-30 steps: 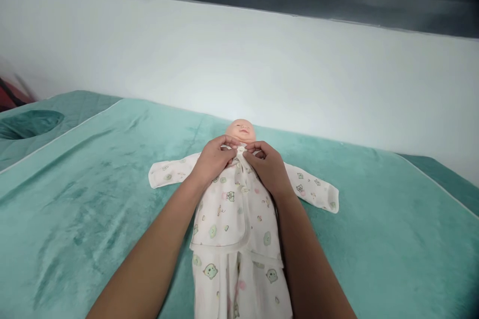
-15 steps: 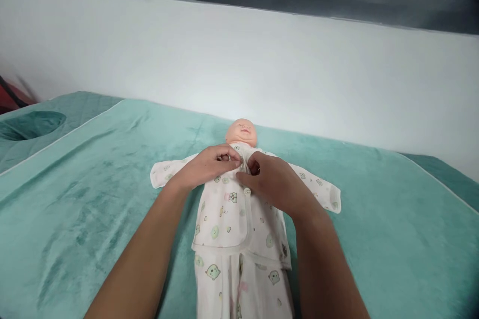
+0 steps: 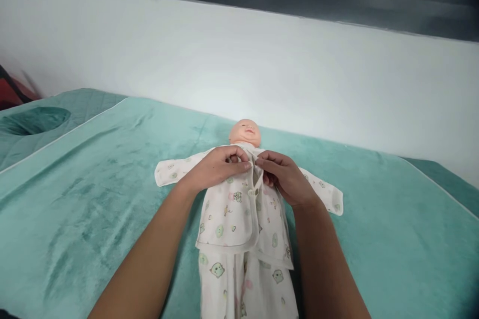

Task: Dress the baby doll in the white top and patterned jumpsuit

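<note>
Pinching the printed jacket at its chest opening, left hand and right hand each close fingers on one front edge, hiding the collar. It is on a doll lying face up on the teal blanket, white wall behind.

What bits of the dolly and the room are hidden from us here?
Head view:
- Feet of the doll: cut off by the bottom edge.
- Top of its jacket front: covered by the left hand and right hand.
- Red thing at the left edge: cut off, blurred.
</note>
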Available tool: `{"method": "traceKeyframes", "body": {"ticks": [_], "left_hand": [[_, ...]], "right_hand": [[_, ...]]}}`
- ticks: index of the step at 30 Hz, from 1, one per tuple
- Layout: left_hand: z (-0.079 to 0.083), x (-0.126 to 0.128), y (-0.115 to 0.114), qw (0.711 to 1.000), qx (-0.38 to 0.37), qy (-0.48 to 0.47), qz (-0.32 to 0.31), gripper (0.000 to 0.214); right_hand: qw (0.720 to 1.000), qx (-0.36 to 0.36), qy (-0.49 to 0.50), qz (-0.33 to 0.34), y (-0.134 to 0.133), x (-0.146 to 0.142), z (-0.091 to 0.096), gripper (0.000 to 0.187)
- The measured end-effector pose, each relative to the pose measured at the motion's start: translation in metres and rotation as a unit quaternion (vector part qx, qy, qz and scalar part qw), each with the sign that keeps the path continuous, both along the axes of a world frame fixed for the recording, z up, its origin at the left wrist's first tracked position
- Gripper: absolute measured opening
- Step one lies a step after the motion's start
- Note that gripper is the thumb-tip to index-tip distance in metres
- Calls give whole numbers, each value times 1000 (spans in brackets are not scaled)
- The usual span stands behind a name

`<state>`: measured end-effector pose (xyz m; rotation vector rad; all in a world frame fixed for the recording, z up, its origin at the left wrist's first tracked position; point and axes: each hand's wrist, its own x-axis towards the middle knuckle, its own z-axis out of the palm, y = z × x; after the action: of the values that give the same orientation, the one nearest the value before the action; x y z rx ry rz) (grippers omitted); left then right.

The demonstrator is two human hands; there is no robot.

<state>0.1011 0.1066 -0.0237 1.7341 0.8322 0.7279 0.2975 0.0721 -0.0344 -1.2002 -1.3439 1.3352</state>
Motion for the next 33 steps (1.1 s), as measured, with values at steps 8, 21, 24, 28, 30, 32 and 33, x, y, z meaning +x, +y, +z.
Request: {"method": "traceKeyframes", "body": {"ticks": [8,21,24,28,30,32,33], "left_hand": [[0,4,-2,1000,-7,-27,1,24],[-2,7,-2,1000,0,-13,-4,29],[-3,7,-1,1000,4,-12,-8,27],[-4,8,0,1000,29,9,-4,26],[-3,8,-1,998,47,29,-1,25],[-3,9,-1,997,67,45,0,27],[-2,9,-2,996,78,52,2,29]], "right_hand": [[1000,14,-2,-7,0,-3,-2,29],[1000,27,10,8,1,0,-5,28],[1000,17,-11,6,0,1,-6,21],[999,7,-46,7,-2,3,-4,16],[998,7,-59,8,-2,3,-2,17],[998,8,-65,11,-3,2,-1,19],[998,9,-67,13,-3,2,-1,19]]}}
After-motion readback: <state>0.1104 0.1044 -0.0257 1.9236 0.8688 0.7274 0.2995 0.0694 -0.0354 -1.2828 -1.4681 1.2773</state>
